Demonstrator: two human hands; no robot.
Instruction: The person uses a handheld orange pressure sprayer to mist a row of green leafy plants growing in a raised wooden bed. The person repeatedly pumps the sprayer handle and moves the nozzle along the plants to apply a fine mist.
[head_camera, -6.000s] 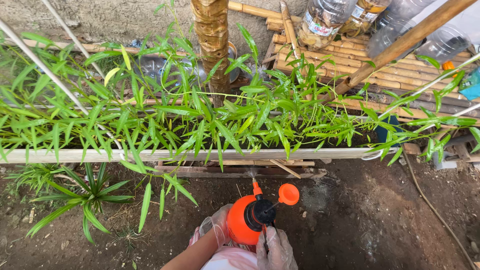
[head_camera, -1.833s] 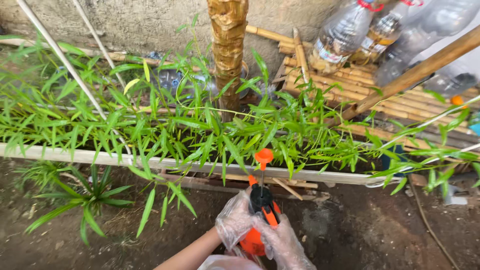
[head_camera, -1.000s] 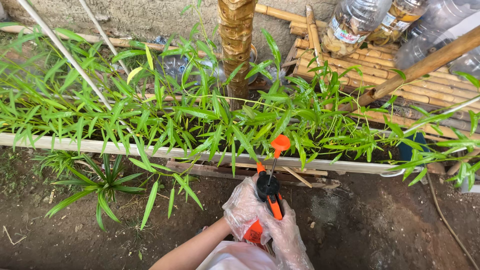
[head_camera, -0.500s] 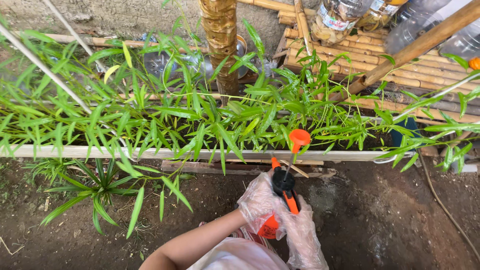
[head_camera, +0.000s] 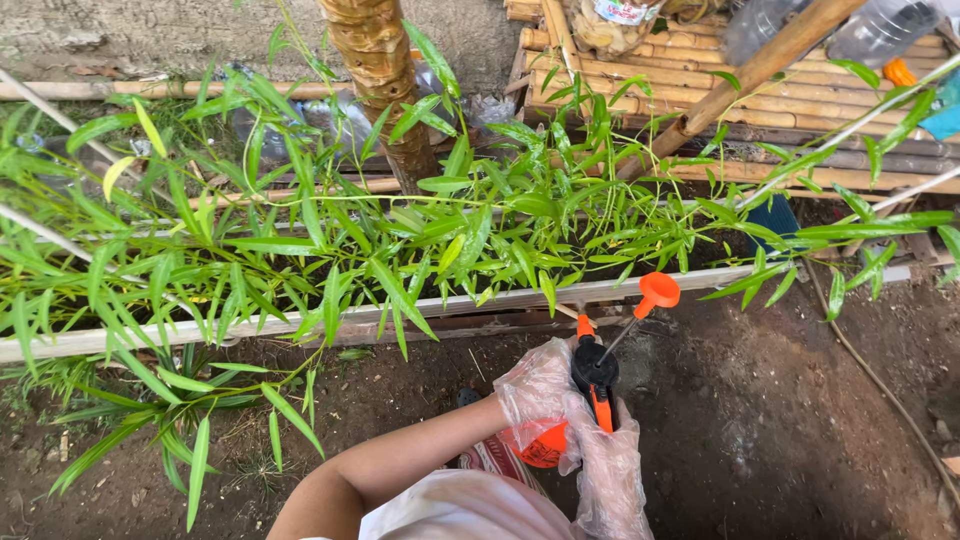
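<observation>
**Orange sprayer carried rightward along the planter**

Orange-and-black pump sprayer (head_camera: 590, 400) sits low in frame, just in front of the long pale planter edge (head_camera: 300, 320). Six seconds ago it was held lower, further left along the row, body fully visible; since then it has been lifted and moved right, nozzle cap (head_camera: 658, 291) now just short of the green leafy plants (head_camera: 450, 230). Left hand (head_camera: 535, 400), in a clear plastic glove, is wrapped around the sprayer body. Right hand (head_camera: 608, 475), also gloved, is closed on the black handle and orange trigger. Judgement: spraying is progressing along the row; the right-hand stretch is being covered.
</observation>
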